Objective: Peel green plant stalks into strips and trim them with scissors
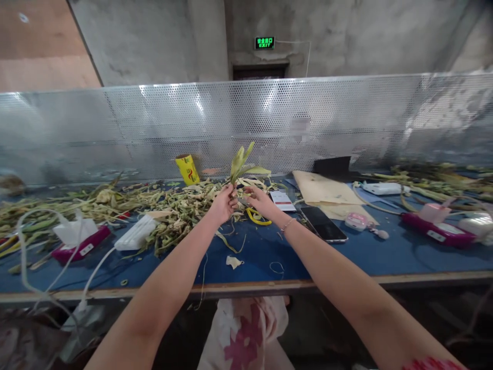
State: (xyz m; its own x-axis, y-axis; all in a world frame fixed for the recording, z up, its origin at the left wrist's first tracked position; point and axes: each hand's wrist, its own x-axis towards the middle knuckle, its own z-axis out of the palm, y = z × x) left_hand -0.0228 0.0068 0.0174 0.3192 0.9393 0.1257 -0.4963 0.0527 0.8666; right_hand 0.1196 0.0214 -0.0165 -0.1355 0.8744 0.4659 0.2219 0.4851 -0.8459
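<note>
My left hand (224, 202) is closed around the lower end of a leafy green sprig (239, 163), which stands up above the fingers with its leaves spread. My right hand (259, 202) is just to the right of it, fingers reaching toward the left hand and somewhat apart, with no held thing showing. A yellow loop (259, 218), perhaps a scissors handle, lies under the right hand, which partly hides it. Behind and left of my hands spreads a heap of dry, greenish plant pieces (181, 213).
A yellow tube (187, 169) stands near the perforated metal screen (154, 123). Left lie a white power strip (135, 232) and a purple box (81, 244) with cables. A phone (324, 224), brown paper (325, 189), pink case (356, 221) and another purple box (439, 230) are at right.
</note>
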